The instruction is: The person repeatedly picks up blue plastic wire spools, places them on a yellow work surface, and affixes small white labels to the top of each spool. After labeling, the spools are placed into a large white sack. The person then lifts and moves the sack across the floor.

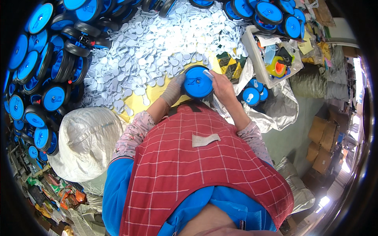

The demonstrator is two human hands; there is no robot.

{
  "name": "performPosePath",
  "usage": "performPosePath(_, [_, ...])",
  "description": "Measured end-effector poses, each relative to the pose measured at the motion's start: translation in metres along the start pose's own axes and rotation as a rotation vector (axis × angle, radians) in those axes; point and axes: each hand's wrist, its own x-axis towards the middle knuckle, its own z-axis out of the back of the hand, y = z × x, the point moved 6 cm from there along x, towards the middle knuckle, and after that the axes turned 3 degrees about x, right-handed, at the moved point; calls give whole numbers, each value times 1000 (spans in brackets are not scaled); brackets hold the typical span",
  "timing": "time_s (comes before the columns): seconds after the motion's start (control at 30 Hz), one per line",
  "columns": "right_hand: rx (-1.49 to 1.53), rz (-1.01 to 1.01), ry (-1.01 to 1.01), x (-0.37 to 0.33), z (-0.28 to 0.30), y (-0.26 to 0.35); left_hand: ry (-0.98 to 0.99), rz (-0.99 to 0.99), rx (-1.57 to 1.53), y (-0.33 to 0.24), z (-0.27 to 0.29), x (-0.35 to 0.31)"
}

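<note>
A blue wheel (198, 83) with a dark rim is held face up close in front of my red checked apron. My left hand (172, 91), in a pale glove, grips the wheel's left edge. At the upper right edge my right hand (222, 86) pinches a small light-grey plastic piece (208, 74) over the wheel's face. Beyond both hands spreads a big heap of similar pieces (149, 55), each with a round end and a narrow tail. Part of the yellow sheet (155, 94) shows beneath the heap.
Blue wheels with black tyres (54, 98) are piled at the left, more (269, 12) at the far right. A stuffed white sack (88, 137) stands left of me. At the right are a white bin (252, 51) and an opened sack (285, 112) with wheels marked by grey pieces (251, 96).
</note>
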Motion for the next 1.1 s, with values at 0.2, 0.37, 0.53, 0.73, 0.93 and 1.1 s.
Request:
performPosePath(0.2, [-414,126,-132,10,-3,29,26,-12,12,-6,-6,-4])
performPosePath(0.37, [-158,180,-18,3,-6,16,-3,-13,15,-8,-9,-7])
performPosePath(0.53, [-136,267,2,-5,-31,28,5,-58,112,-1,0,-5])
performPosePath(0.73, [-113,78,-64,18,-32,5,-73,-118,526,-20,-15,-15])
performPosePath(0.93, [101,-311,394,54,-53,-34,-177,-137,634,-14,-5,-16])
performPosePath(1.1, [752,-765,45,47,-47,-142,-86,-207,653,-25,-28,-29])
